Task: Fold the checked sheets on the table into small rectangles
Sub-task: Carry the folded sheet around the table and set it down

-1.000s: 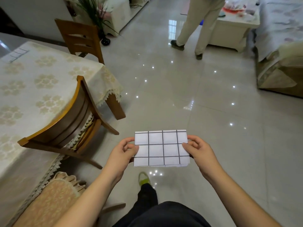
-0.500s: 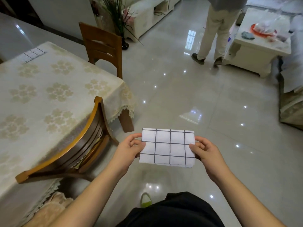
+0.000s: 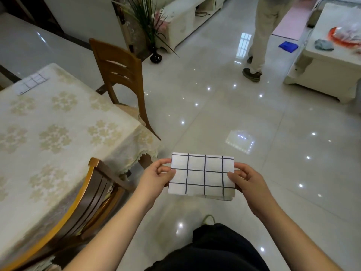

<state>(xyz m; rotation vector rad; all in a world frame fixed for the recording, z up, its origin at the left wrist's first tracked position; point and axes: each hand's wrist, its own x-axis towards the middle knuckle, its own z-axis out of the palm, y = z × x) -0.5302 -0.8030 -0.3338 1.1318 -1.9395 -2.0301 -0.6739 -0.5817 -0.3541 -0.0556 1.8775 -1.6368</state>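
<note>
A white checked sheet (image 3: pixel 202 176) with dark grid lines, folded into a small rectangle, hangs in the air over the floor in front of me. My left hand (image 3: pixel 154 178) pinches its left edge and my right hand (image 3: pixel 247 181) pinches its right edge. A second folded checked sheet (image 3: pixel 31 83) lies on the far left part of the table (image 3: pixel 58 133), which carries a cream flowered cloth.
Two wooden chairs stand at the table: one (image 3: pixel 93 196) pushed in close on my left, another (image 3: pixel 121 75) at the far end. A person (image 3: pixel 261 36) stands on the shiny tiled floor ahead. At the right is a white low table (image 3: pixel 324 61); a plant vase (image 3: pixel 155 57) is at the back.
The view has tilted up and shifted, showing more of the table and room. Both hands keep holding the folded sheet by its ends, now slightly higher in the frame.
</note>
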